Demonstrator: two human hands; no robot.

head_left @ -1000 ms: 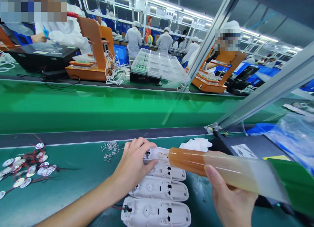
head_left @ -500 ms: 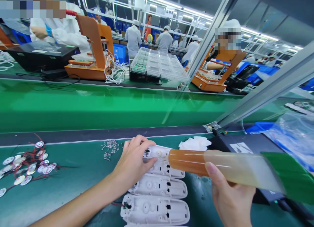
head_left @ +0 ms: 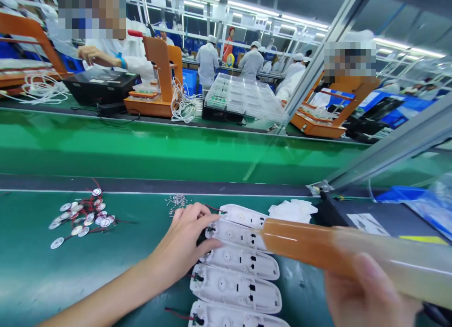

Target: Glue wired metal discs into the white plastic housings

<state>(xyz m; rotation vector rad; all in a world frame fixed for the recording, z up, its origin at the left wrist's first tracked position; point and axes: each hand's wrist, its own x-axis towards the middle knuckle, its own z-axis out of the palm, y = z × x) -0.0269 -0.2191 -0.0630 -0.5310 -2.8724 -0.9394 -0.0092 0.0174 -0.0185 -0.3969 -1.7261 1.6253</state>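
My left hand point(head_left: 187, 240) has its thumb and fingers around the left end of a white plastic shell point(head_left: 231, 234), the second from the back in a row. My right hand point(head_left: 370, 291), blurred, is wrapped around a long translucent glue tube point(head_left: 303, 242) with an amber front part. The tube points left, its narrow tip over the right part of that shell. Another shell point(head_left: 243, 215) lies behind, with a red wire at its left end. Several more shells point(head_left: 235, 287) lie in front, some with red and black wires.
Round discs with red wires point(head_left: 84, 216) lie in a pile at the left. Small screws point(head_left: 177, 200) are scattered behind my left hand. White sheets point(head_left: 293, 210) and a black box point(head_left: 374, 214) are at the right. Across the green partition point(head_left: 141, 150), people work among orange fixtures point(head_left: 158, 77).
The view has turned left. My left hand has gone from the rearmost shell to the second one. The glue tube has moved with it, towards the front.
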